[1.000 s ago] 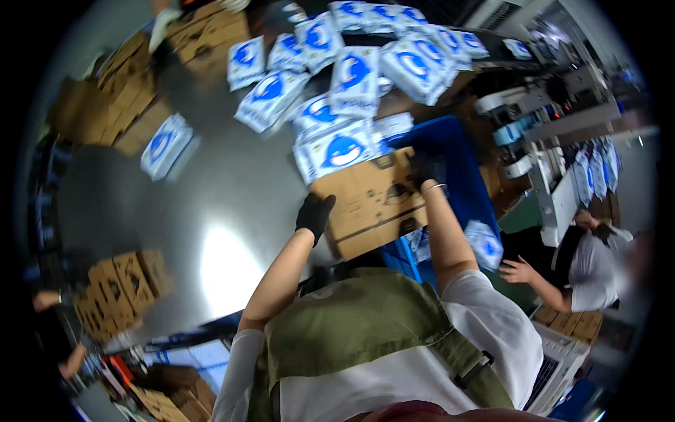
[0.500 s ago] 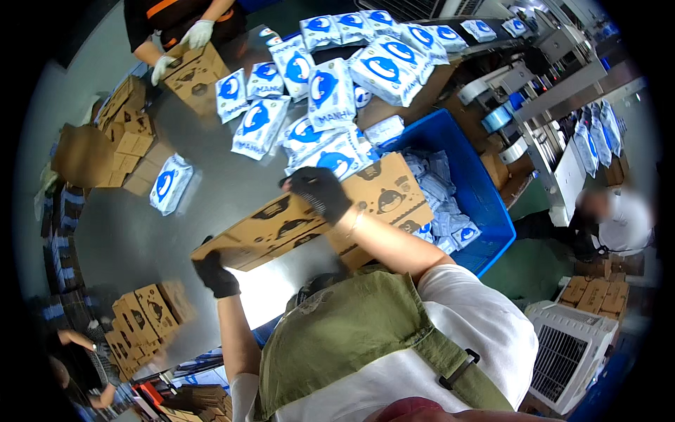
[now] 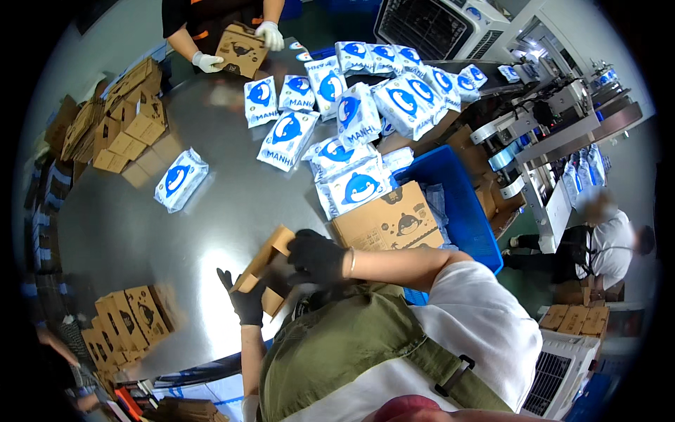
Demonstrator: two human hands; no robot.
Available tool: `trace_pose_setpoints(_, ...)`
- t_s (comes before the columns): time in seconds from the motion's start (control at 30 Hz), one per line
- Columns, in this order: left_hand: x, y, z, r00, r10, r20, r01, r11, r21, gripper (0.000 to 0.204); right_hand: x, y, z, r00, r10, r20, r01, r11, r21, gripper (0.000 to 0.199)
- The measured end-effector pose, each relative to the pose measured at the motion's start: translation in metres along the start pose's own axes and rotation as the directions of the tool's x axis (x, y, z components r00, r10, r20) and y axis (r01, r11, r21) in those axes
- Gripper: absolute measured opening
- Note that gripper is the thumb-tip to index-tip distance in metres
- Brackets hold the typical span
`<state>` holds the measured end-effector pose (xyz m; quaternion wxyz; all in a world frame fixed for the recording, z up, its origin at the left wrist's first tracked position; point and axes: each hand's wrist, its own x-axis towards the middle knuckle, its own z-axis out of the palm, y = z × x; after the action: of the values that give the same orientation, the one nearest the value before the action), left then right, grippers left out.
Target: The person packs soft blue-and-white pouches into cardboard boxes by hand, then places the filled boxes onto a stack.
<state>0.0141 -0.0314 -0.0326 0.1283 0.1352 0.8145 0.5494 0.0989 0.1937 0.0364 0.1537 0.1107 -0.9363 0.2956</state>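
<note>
A small brown cardboard box (image 3: 261, 261) stands partly unfolded between my black-gloved hands at the table's near edge. My left hand (image 3: 247, 301) holds its lower left side, with a finger sticking out past the cardboard. At its upper right edge, my right hand (image 3: 314, 259) has its fingers curled on the carton; the fingertips are partly hidden. Right of that hand lies a stack of flat printed cartons (image 3: 390, 218). Just beyond them are white packs with a blue whale print (image 3: 358, 188). One lone pack (image 3: 181, 180) lies on the metal table (image 3: 232, 193) to the left.
A blue bin (image 3: 460, 204) with packs in it stands at the right, beside a conveyor machine (image 3: 555, 133). Folded boxes are piled at the far left (image 3: 133, 123) and near left (image 3: 130, 320). Across the table a co-worker's white-gloved hands hold a box (image 3: 242, 50).
The flat carton between my hands has been turned and opened out into a box shape. My hands have come closer together. The co-worker's box has been lifted and turned.
</note>
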Motion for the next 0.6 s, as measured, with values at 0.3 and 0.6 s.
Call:
trace_pose_setpoints(0.3,-0.024,0.086,0.024,0.855,0.461,0.237,-0.517,0.724,0.456,0.073,0.031,0.017,0.024,0.992,0.072,-0.101,-0.098,0.954,-0.284,0.012)
trace_pose_setpoints(0.6,0.001,-0.061,0.034,0.789,0.29,0.542,-0.413,0.903,0.117,0.032,0.026,0.025,-0.04,0.826,0.459,0.326,-0.544,0.802,0.248,0.07)
